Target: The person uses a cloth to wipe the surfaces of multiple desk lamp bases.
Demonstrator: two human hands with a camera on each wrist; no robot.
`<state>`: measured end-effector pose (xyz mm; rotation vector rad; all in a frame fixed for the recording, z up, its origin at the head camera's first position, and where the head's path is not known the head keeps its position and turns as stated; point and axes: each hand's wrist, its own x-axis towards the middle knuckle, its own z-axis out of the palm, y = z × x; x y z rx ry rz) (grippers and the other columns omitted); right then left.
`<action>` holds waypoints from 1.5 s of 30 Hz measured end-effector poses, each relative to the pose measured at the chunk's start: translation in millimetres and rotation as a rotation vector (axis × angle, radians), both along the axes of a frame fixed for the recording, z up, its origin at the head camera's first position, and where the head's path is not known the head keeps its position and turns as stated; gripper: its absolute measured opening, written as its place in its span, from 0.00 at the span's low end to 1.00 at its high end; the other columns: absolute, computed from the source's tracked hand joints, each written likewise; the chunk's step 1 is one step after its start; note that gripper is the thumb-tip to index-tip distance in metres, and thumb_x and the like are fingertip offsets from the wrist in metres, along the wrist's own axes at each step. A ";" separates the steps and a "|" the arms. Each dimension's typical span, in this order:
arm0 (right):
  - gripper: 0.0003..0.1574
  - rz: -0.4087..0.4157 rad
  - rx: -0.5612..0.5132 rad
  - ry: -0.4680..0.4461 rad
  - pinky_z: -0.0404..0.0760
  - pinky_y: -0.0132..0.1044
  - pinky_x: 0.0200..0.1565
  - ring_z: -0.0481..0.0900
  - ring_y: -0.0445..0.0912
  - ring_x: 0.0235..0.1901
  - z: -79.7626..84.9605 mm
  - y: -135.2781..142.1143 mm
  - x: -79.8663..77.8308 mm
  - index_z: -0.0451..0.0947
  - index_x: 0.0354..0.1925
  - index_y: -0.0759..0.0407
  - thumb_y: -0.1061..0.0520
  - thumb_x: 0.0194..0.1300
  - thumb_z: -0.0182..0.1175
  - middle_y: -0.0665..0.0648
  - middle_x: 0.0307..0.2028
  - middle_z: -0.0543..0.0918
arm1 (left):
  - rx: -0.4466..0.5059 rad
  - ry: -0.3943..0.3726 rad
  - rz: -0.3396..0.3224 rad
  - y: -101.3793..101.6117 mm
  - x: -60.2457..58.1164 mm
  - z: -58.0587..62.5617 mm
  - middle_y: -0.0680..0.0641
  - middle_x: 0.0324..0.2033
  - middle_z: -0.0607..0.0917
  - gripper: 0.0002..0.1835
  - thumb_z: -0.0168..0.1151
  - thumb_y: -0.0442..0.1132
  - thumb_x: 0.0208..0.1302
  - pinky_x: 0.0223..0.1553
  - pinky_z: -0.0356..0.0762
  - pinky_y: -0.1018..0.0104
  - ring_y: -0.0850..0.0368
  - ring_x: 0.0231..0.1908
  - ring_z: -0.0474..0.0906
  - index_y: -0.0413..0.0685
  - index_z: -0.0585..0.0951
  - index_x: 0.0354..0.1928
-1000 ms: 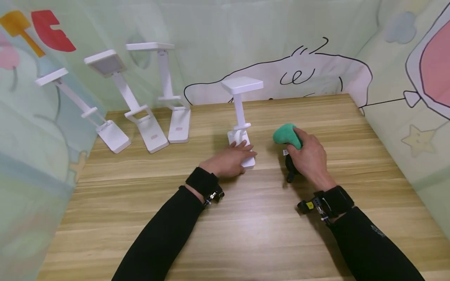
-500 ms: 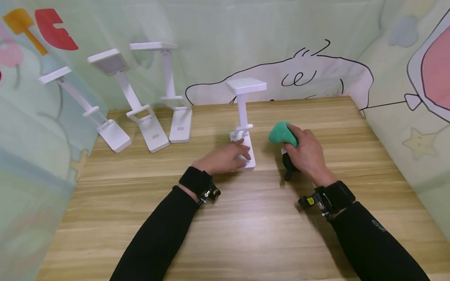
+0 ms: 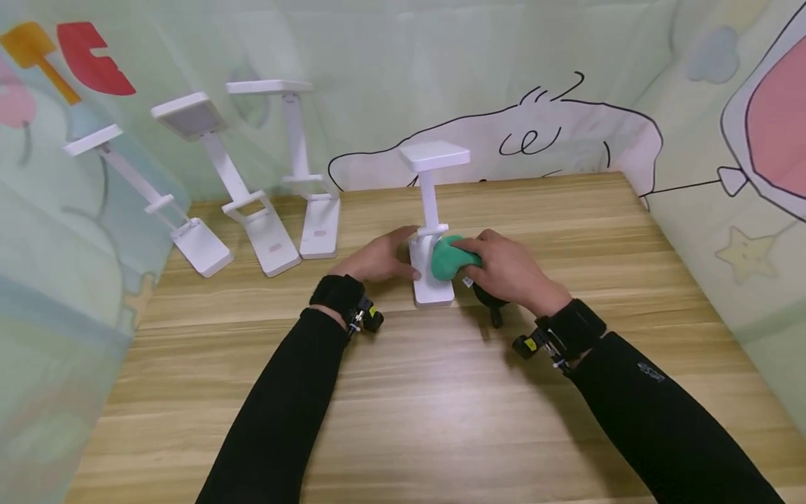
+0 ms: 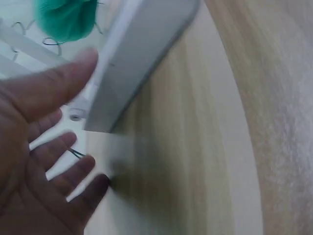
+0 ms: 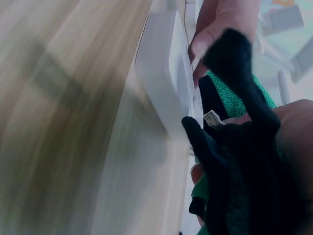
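A white desk lamp (image 3: 433,290) stands on the wooden table with its flat head raised. My left hand (image 3: 383,256) is at the left side of its base, thumb and fingers spread, holding nothing. In the left wrist view the thumb lies close to the base's edge; whether it touches, I cannot tell. My right hand (image 3: 511,271) grips a green and black plush toy (image 3: 448,259) over the right part of the base. Black limbs and a small white tag of the toy hang below that hand, clearest in the right wrist view.
Three more white desk lamps, a left one (image 3: 201,246), a middle one (image 3: 272,241) and a right one (image 3: 320,227), stand unfolded at the table's back left. A printed cloth (image 3: 535,42) hangs behind and beside the wooden table (image 3: 403,420).
My right hand has carried the plush toy leftward from beside the lamp to over its base. My left hand has moved off the top of the base to its left side.
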<state>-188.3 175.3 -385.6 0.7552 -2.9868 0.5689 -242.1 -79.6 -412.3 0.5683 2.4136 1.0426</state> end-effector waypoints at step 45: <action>0.27 0.124 0.168 0.022 0.72 0.38 0.20 0.72 0.47 0.28 -0.8 -34.6 -10.8 0.77 0.60 0.51 0.49 0.64 0.59 0.56 0.30 0.80 | -0.094 -0.061 -0.057 0.9 -1.4 -1.2 0.48 0.72 0.60 0.56 0.75 0.50 0.50 0.68 0.57 0.58 0.57 0.68 0.56 0.59 0.50 0.76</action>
